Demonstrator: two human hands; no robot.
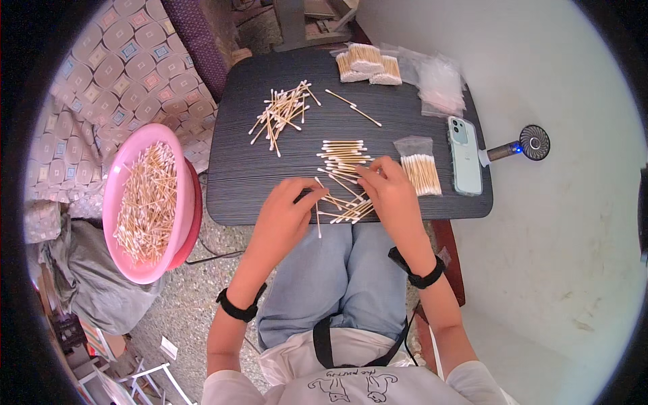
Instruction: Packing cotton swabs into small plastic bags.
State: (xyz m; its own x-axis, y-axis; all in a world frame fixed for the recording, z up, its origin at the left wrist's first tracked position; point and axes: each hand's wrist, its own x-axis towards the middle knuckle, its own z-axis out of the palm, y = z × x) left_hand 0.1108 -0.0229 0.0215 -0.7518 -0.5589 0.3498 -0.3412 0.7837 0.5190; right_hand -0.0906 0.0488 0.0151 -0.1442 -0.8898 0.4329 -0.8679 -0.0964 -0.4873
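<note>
My left hand (289, 206) pinches a cotton swab (318, 223), which stands nearly upright in the view at the table's near edge. My right hand (388, 192) has its thumb and forefinger drawn together at the lower part of a neat row of cotton swabs (343, 150); whether a swab is between them is hidden. Below this row, between both hands, several loose swabs (352, 212) lie crossed at different angles. Just right of my right hand lies a clear plastic bag packed with swabs (420, 174).
The dark table (229, 169) holds a loose swab pile (287, 111), several filled bags (368, 64), clear plastic bags (440, 84) and a phone (466, 158). A small fan (533, 143) is beyond the right edge. Left stands a pink basin (113, 243) full of swabs.
</note>
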